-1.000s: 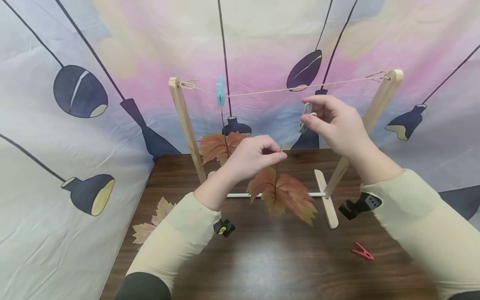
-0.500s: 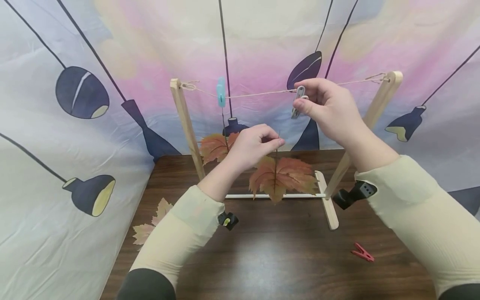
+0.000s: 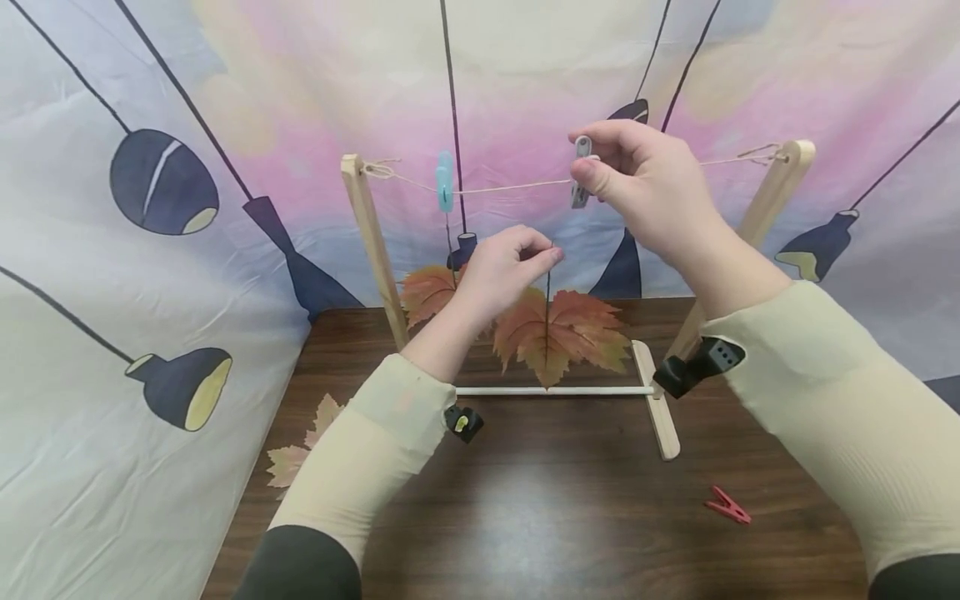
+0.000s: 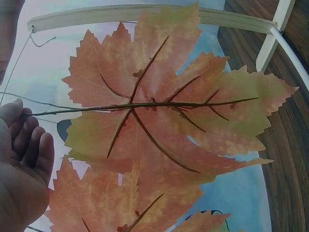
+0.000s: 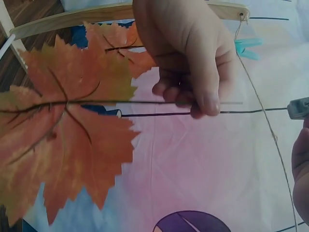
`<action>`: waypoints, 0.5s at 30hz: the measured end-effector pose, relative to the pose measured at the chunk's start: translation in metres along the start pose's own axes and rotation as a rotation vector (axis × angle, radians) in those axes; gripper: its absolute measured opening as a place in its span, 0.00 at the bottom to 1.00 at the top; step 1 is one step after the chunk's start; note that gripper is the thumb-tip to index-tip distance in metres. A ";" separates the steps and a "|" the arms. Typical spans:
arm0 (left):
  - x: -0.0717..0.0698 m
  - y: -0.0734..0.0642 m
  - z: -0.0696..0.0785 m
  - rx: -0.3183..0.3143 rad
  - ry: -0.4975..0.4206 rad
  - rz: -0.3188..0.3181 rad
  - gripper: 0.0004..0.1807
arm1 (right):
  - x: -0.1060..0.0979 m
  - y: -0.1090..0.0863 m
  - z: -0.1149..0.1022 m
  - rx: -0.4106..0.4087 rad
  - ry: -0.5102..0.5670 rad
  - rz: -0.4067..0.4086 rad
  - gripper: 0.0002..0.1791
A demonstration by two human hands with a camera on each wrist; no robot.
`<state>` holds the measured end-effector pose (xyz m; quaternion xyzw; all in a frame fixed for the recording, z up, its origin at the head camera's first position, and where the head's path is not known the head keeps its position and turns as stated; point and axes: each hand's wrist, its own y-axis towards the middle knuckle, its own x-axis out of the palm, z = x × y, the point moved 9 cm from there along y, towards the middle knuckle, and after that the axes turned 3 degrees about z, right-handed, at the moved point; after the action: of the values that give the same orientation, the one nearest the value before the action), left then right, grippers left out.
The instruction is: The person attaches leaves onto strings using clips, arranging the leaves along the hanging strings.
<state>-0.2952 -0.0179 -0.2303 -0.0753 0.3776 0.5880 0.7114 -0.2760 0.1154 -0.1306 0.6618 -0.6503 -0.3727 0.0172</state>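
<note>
My left hand (image 3: 506, 267) pinches the thin dark stem of an orange artificial maple leaf (image 3: 558, 333), which hangs below the fingers. In the left wrist view the leaf (image 4: 159, 111) fills the middle, its stem between thumb and fingertips. My right hand (image 3: 652, 183) holds a grey clothespin (image 3: 581, 179) between thumb and fingers, right at the string (image 3: 510, 188) and above the left hand. At the right edge of the right wrist view the clothespin's tip (image 5: 299, 108) shows beside the string. A light-blue clothespin (image 3: 445, 183) on the string holds a second orange leaf (image 3: 427, 292) by its stem.
The string is tied between two wooden posts (image 3: 371, 242), joined low down by a white rod (image 3: 585, 391). A red clothespin (image 3: 727, 505) lies on the dark wooden table (image 3: 600, 517) at the right. A paler leaf (image 3: 292, 462) lies at the left, partly behind my sleeve.
Both hands have risen. The right hand has moved up and left with the grey clothespin, from below the string to it. The left hand has lifted the leaf, which now hangs more upright.
</note>
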 end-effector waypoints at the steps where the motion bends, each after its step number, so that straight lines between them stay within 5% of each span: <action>1: -0.001 0.001 0.000 -0.007 0.002 0.006 0.09 | 0.001 0.001 -0.001 0.010 0.006 -0.004 0.22; 15: -0.009 0.015 0.006 0.004 -0.025 0.080 0.12 | 0.003 0.021 -0.001 0.103 0.062 0.001 0.20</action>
<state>-0.3062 -0.0177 -0.2156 -0.0514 0.3725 0.6159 0.6923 -0.2935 0.1093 -0.1209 0.6725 -0.6682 -0.3182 0.0035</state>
